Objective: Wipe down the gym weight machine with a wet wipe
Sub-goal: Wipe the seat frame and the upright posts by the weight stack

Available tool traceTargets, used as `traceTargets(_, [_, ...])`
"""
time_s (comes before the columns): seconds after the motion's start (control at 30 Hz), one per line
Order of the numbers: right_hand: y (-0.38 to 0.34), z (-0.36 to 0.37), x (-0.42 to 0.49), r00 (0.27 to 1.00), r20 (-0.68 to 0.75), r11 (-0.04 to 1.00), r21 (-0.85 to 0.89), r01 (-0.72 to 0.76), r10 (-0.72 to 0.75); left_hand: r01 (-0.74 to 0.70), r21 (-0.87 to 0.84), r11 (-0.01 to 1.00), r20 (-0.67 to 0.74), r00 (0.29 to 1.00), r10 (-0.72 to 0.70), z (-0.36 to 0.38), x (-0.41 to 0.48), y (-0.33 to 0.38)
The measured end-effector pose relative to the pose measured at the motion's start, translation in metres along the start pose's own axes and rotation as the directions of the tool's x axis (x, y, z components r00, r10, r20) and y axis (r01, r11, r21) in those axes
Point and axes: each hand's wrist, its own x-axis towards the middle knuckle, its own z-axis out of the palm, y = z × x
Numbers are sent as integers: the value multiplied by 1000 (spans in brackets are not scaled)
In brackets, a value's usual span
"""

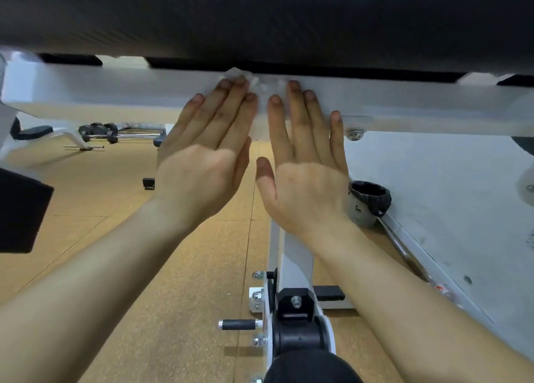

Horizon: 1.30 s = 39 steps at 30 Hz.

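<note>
A white frame bar (419, 99) of the weight machine runs across the view under a black padded bench (260, 15). A crumpled white wet wipe (261, 89) lies flat against the bar at its middle. My left hand (208, 151) and my right hand (306, 163) lie side by side with straight fingers, their fingertips pressing the wipe onto the bar. Most of the wipe is hidden under the fingers.
Below stands the machine's white upright post (291, 255) with black fittings and bolts. A grey bin with a black liner (367, 203) sits by the white wall at right. Dumbbells and a barbell (101, 132) lie on the tan floor far left. A black pad (20, 212) juts in at left.
</note>
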Motion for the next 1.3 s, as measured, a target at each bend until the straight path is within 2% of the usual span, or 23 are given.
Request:
traceTargets(0.2, [-16,-2,15,997,1,997,-13,74,-74,16,11,1000,-98,995,-15,10,4,-20])
traceTargets(0.43, [-77,0,34,977,84,981,28,194,-195,121,120,985,-19,993,-119,-21,-33,-80])
traceTargets(0.6, [-107,5,39,960,89,964,40,264,-267,92,209,974,52,993,-105,-42,-51,-113])
traceTargets(0.73, [-149,10,56,918,192,938,95,334,-347,237,219,946,0,970,-243,-49,-62,-137])
traceTargets(0.87, [-159,14,59,910,196,930,71,360,-367,327,183,927,-40,945,-325,-47,-59,-140])
traceTargets(1.0, [-150,15,56,920,191,939,18,344,-341,312,198,929,-51,950,-308,-48,-66,-146])
traceTargets(1.13, [-170,16,67,901,177,918,44,395,-396,329,205,922,-76,944,-320,-49,-71,-148])
traceTargets(1.3, [-133,18,48,938,158,949,-15,314,-308,172,176,969,-55,985,-164,-35,-61,-121])
